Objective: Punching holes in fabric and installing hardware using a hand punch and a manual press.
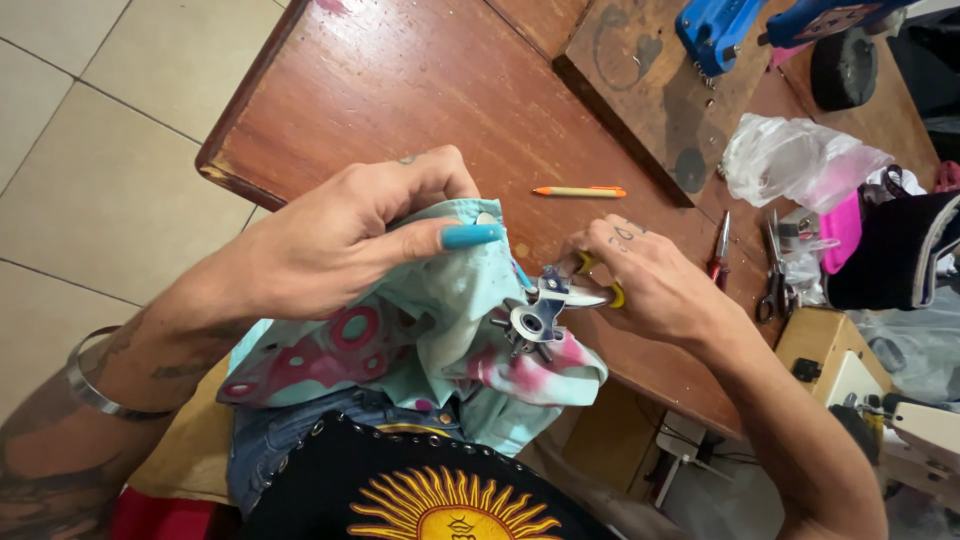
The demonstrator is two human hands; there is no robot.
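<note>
Revolving punch pliers [545, 310]: wheel head bears on teal-and-pink fabric [440, 340] at wooden table [400, 90] edge, long axis running right into right hand [640, 275], fingers clenched round yellow-tipped handles. Left hand [350, 235], immediately left, pinches fabric folded, fingers closed.

The right hand [650, 280] covers most of the punch's [545, 310] handles. The left hand [340, 235] hides part of the cloth [420, 340]. The blue tool [720, 25] is cut off at the top edge.
</note>
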